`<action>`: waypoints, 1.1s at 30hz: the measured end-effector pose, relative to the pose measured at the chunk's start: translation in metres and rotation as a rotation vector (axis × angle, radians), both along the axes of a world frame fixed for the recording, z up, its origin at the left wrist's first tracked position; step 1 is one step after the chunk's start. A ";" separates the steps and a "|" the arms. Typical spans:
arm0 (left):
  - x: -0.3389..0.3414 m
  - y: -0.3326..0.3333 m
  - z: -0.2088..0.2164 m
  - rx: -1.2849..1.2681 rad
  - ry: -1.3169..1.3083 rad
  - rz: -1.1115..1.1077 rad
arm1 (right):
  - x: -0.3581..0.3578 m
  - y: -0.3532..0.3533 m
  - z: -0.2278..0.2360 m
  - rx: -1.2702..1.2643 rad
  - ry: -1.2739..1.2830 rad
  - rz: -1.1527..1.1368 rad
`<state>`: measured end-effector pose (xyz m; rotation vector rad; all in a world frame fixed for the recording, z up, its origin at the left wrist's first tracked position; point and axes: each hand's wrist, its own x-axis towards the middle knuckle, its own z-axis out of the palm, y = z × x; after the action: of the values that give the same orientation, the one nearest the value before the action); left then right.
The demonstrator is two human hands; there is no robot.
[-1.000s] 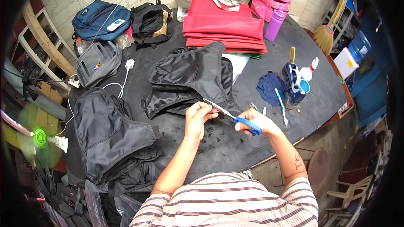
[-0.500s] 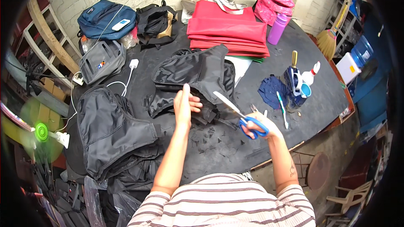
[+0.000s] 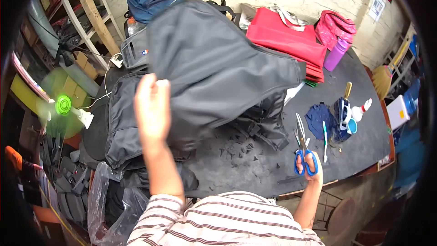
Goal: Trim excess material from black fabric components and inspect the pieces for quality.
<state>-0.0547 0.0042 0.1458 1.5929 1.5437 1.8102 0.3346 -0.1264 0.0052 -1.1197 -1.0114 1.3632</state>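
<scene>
A large black fabric panel (image 3: 218,68), shaped with a narrow strip at one end, is lifted over the left and middle of the table. My left hand (image 3: 153,109) is closed at its left edge, its fingertips smeared by motion. In my right hand (image 3: 314,168) are blue-handled scissors (image 3: 297,161), with fingers through the loops and blades pointing away from me. The blades are partly spread. Under the raised panel lie more black sewn pieces (image 3: 125,130) on the left, and another black piece (image 3: 268,118) shows beyond its lower edge.
Small black scraps (image 3: 241,152) dot the table. To the right are a toothbrush (image 3: 325,141), a navy cloth (image 3: 318,120) and a blue holder (image 3: 339,114) with tools. Folded red fabric (image 3: 287,34) and a purple bottle (image 3: 336,55) stand at the back. A fan (image 3: 63,105) spins at left.
My left hand has moved left and now holds the black panel up. The scissors have swung from pointing up-left to pointing nearly straight away, nearer the table's front. The view has shifted.
</scene>
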 end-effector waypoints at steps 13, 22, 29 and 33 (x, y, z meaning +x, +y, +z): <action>-0.258 -0.029 -0.065 -0.530 0.909 0.517 | -0.031 0.026 -0.001 -0.048 0.061 0.141; 0.083 -0.042 -0.029 -0.118 -0.650 -0.889 | -0.028 0.021 0.011 -0.050 -0.034 0.042; 0.162 0.036 -0.148 -0.889 -1.782 -0.681 | -0.034 0.011 0.024 -0.040 -0.069 0.070; 0.153 0.050 -0.141 -0.820 -1.814 -0.663 | -0.030 0.008 0.018 -0.072 -0.072 0.029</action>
<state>0.0984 0.0542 0.0045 -0.2026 0.4745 1.0745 0.3048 -0.1183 0.0231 -1.2193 -1.0403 1.4003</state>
